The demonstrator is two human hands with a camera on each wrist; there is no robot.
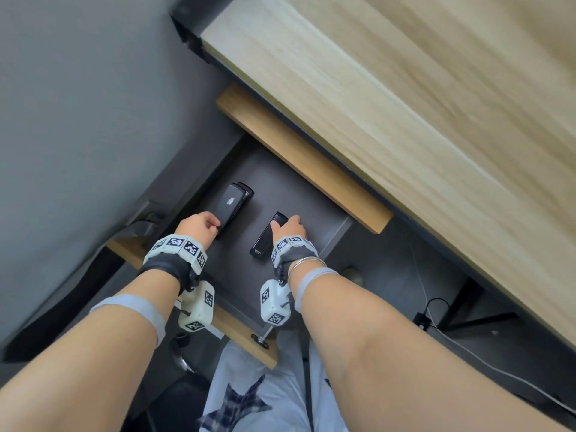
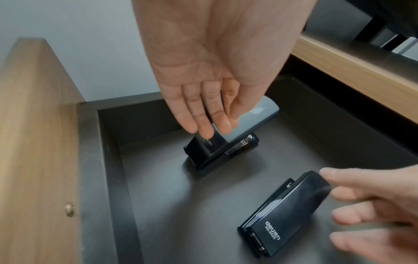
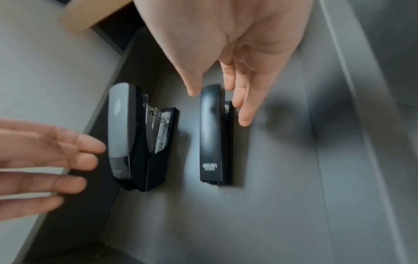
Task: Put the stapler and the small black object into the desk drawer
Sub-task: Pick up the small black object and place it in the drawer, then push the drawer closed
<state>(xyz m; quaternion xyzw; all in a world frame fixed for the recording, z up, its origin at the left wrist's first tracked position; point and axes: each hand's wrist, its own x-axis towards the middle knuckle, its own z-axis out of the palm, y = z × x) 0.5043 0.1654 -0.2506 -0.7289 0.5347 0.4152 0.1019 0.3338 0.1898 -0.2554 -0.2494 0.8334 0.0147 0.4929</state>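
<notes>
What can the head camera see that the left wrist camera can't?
Only the head view shows the light desk top, both forearms and a cable on the floor. Only the left wrist view shows the white lettering on the small black object and the left hand palm. Both show the open drawer, the stapler and the right hand.

Grey-topped stapler [image 1: 232,207] and small black object [image 1: 267,236] lie side by side in drawer [image 1: 299,194].
</notes>
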